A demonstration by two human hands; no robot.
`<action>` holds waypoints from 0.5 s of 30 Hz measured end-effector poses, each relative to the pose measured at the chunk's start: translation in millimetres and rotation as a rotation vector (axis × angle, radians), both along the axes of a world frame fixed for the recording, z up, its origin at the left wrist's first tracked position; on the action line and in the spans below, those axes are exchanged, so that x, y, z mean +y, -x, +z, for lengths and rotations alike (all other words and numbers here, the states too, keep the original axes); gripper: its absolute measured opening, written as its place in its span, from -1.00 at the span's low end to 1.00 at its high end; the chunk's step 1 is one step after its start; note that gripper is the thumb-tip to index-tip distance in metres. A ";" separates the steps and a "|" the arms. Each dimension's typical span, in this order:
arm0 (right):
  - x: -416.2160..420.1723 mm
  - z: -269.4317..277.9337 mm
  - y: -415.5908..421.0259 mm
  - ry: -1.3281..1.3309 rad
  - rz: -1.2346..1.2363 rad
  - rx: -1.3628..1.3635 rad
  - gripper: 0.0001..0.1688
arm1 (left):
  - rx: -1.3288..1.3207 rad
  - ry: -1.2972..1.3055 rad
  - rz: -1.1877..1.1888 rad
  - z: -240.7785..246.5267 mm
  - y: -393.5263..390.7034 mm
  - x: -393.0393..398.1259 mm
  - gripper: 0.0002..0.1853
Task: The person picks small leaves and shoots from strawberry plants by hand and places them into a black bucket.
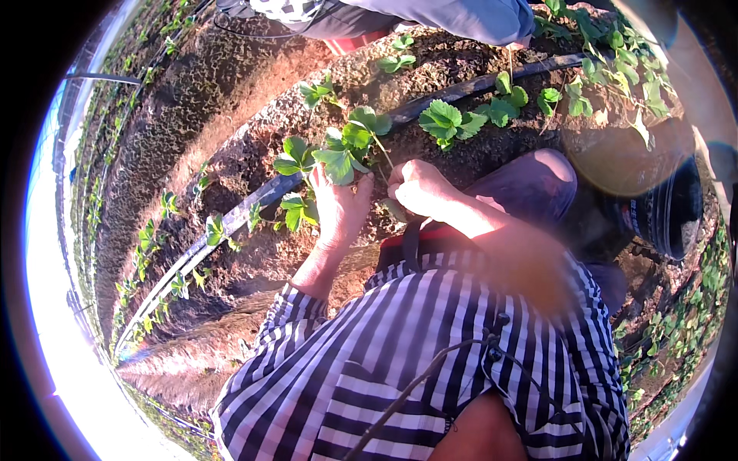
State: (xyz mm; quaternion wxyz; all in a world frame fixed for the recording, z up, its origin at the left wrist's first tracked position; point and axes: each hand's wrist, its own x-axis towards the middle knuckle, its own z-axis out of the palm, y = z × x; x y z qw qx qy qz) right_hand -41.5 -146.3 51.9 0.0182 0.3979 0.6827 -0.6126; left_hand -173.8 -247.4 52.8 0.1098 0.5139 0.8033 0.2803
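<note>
My left hand [341, 204] is at a young strawberry plant [351, 144] on the soil bed, its thumb and fingers around the lower leaves; whether they grip a stem is hidden by the foliage. Just right of it, my right hand [418, 187] has its fingers curled closed on a thin pale stem [383, 151] that runs up to the same plant. A smaller strawberry plant [300, 212] grows beside my left wrist. Another leafy plant [450, 122] stands farther right on the bed.
A dark drip-irrigation hose [259, 199] runs along the bed between the plants. A co-worker's clothed leg [461, 20] is at the top edge. A dark bucket [663, 207] bearing writing lies at the right, past my knee [530, 178]. Other planted rows [144, 248] extend left.
</note>
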 end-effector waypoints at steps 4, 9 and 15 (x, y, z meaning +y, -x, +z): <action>4.3 3.2 -5.6 0.027 0.032 -0.045 -0.82 | 0.022 -0.088 0.061 -14.7 -0.6 18.4 -0.52; 3.8 -4.4 -6.6 0.178 -0.019 -0.016 -0.79 | -0.073 0.055 0.087 -34.1 4.0 28.7 -0.57; 9.1 -2.4 -8.1 -0.238 0.139 -0.094 -0.76 | 0.094 -0.071 0.080 -47.2 5.3 29.2 -0.69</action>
